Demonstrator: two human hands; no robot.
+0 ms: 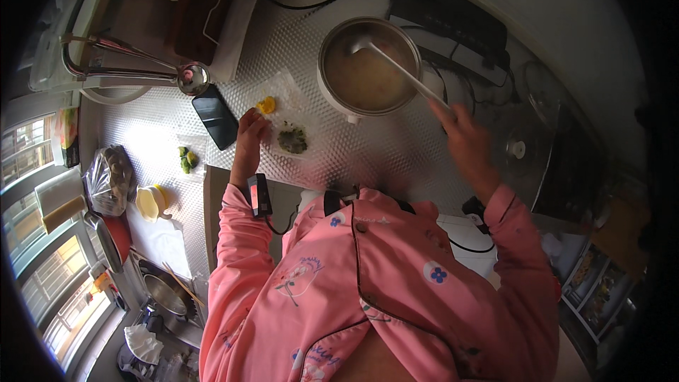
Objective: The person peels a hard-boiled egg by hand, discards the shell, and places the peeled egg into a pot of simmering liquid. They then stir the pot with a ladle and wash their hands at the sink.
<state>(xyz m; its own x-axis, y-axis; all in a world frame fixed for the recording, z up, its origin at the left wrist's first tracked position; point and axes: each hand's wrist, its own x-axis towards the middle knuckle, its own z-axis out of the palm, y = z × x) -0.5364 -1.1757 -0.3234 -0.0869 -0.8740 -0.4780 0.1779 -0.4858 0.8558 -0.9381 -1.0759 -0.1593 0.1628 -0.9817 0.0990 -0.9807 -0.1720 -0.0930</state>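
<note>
My right hand (467, 135) grips the handle of a metal ladle (406, 74). Its bowl dips into cloudy, pale broth (366, 77) in a round white pot (330, 93). My left hand (253, 126) is at the edge of a clear plastic sheet (289, 90), fingers bent; whether they pinch the plastic I cannot tell. Just beyond those fingertips lies a small yellow piece of food (266, 105). Right of the hand, a patch of dark green chopped food (293, 139) rests on the plastic.
A black smartphone (215, 116) lies left of my left hand. Green food pieces (187, 159) and a cream cup (152, 202) are farther left. Hanging metal utensils (192, 78) stick out over the counter (286, 37). Behind the pot are a long black appliance (451, 16) and cables; a glass lid (517, 148) lies right.
</note>
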